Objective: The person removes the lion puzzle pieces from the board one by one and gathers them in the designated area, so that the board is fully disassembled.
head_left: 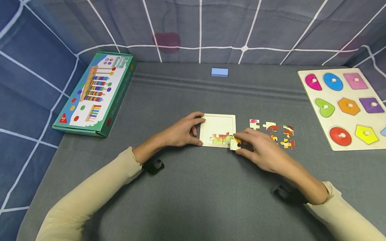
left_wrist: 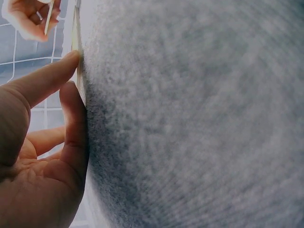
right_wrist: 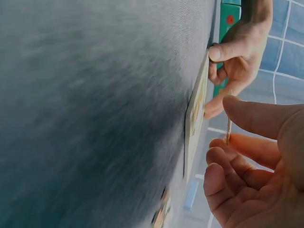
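A square wooden puzzle tray (head_left: 217, 125) lies flat on the grey cloth, with a few joined jigsaw pieces (head_left: 221, 138) along its near side. My left hand (head_left: 184, 130) holds the tray by its left side, thumb at the near corner and index finger towards the far corner. Between thumb and fingers, my right hand (head_left: 263, 149) pinches a jigsaw piece (head_left: 234, 144) above the tray's near right corner. The right wrist view shows this piece (right_wrist: 229, 126) edge-on, raised off the tray. Several loose jigsaw pieces (head_left: 271, 126) lie right of the tray, some partly behind the right hand.
A green ring game box (head_left: 99, 90) lies at the left. On the right is a knobbed shape board (head_left: 327, 125) with coloured shapes. A small blue block (head_left: 219, 72) sits at the back, before a gridded blue cloth wall (head_left: 223, 26).
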Tool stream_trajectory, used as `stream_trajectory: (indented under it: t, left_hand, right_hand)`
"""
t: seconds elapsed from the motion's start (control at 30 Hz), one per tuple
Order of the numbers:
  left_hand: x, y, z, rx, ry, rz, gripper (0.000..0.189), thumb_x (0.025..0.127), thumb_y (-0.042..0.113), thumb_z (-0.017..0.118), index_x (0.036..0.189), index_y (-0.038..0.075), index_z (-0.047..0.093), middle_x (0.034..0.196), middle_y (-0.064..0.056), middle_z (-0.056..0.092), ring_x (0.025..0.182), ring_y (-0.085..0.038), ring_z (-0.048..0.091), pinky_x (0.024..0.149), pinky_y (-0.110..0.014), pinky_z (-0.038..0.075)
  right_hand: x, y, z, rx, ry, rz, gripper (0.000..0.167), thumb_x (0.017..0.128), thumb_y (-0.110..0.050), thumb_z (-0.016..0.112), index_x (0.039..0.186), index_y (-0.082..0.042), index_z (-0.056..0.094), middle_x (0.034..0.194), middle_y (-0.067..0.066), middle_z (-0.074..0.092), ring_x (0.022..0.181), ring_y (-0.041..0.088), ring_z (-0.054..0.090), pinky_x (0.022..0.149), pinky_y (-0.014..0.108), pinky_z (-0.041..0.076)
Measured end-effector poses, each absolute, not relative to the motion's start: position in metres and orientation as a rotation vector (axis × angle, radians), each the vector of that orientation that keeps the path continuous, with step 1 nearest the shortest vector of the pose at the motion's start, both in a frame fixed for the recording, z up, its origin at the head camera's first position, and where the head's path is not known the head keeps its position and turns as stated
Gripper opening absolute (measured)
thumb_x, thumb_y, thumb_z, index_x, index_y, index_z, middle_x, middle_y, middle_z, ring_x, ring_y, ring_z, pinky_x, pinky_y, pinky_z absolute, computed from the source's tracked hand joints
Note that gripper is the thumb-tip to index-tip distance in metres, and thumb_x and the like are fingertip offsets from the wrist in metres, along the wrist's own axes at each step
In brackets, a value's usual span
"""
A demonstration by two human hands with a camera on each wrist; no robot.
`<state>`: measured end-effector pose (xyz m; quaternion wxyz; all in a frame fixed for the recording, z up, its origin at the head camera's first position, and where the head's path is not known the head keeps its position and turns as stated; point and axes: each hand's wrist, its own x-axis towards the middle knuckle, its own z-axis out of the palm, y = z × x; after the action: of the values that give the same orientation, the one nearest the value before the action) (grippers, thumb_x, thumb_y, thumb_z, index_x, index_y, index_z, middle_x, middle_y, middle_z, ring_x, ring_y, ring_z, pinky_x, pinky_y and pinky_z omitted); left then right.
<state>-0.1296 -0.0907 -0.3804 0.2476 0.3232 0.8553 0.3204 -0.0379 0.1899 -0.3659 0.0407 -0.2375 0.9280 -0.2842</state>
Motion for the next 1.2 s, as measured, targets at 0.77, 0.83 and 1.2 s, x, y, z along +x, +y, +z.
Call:
stream_trajectory:
  t: [0.77, 0.83, 1.2]
  left_hand:
    - [-0.129, -0.090, -0.381, 0.879, 2.333, 0.899, 0.080, 0.081, 0.018, 0.084, 0.146, -0.002, 0.043, 0.156, -0.011, 0.028, 0.089, -0.013, 0.058, 0.083, -0.030, 0.045]
    - [-0.129, -0.090, -0.381, 0.880, 2.333, 0.896, 0.080, 0.081, 0.019, 0.084, 0.146, -0.002, 0.043, 0.156, -0.011, 0.027, 0.089, -0.013, 0.058, 0.083, -0.030, 0.045]
    - [-0.128, -0.090, -0.380, 0.887, 2.334, 0.898, 0.080, 0.081, 0.018, 0.084, 0.146, -0.003, 0.043, 0.156, -0.012, 0.028, 0.088, -0.013, 0.058, 0.083, -0.030, 0.045]
  right_hand:
    - [-0.005, 0.245, -0.378, -0.645, 2.916, -0.755, 0.047, 0.080, -0.012, 0.082, 0.125, -0.007, 0.067, 0.105, -0.002, 0.059, 0.088, 0.014, 0.056, 0.074, 0.040, 0.046]
    - [-0.005, 0.245, -0.380, -0.685, 2.932, -0.751, 0.046, 0.080, -0.012, 0.083, 0.123, -0.009, 0.068, 0.100, -0.008, 0.056, 0.078, 0.007, 0.050, 0.067, 0.033, 0.043]
    - [-0.005, 0.244, -0.379, -0.681, 2.900, -0.756, 0.048, 0.079, -0.012, 0.084, 0.124, -0.007, 0.069, 0.096, -0.008, 0.052, 0.071, 0.004, 0.044, 0.061, 0.027, 0.037]
